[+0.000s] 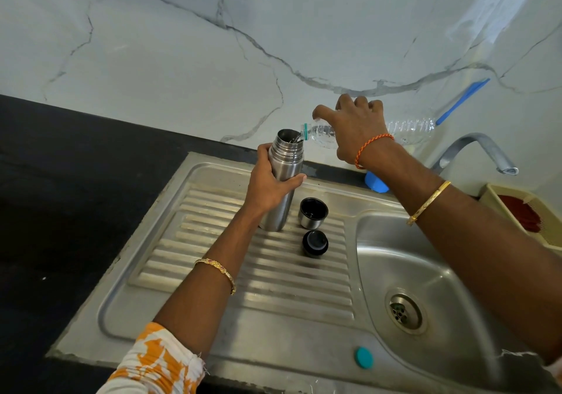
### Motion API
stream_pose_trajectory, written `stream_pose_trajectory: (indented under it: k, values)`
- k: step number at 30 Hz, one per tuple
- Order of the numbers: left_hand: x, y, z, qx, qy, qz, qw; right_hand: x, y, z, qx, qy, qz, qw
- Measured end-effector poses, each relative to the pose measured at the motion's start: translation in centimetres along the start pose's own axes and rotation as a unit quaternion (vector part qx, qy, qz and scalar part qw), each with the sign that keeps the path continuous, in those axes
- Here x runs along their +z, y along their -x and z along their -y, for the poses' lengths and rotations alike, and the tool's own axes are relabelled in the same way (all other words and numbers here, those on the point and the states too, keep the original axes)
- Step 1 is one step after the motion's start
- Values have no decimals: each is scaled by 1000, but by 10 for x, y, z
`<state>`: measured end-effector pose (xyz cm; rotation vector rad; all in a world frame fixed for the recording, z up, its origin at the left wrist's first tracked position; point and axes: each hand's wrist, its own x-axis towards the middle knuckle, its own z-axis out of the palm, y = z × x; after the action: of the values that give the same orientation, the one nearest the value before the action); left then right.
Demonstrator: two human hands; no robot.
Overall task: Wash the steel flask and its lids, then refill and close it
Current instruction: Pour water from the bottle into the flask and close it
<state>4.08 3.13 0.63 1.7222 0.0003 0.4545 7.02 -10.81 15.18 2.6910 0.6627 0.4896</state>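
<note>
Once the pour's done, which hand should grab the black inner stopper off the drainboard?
Probably the right hand: it can set down the plastic bottle and drop to the stopper, while the left hand grips the flask, steadying it upright.

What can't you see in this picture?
Head view only:
- How full the steel flask is: its walls hide the water.
- Middle of the plastic bottle: the right hand covers it.
- Tap base: the right forearm hides it.
- Red things in the yellow basket: cut off by the edge.

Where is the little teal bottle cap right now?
The teal cap lies flat on the near rim of the steel sink, low in the head view, just left of the basin.
</note>
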Motion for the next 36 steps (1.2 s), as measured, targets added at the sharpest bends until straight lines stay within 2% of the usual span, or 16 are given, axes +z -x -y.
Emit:
stream_pose_trajectory:
  k: [13,22,36]
  values:
    - [0,0,0,-3,5,1,1000,-4,-4,3,-14,32,-9,999]
    - [0,0,2,4,2,2,1000,-16,-9,8,-52,95,-35,993]
    - [0,0,0,0,-7,3,1000,-33,-17,17,-80,184,16,980]
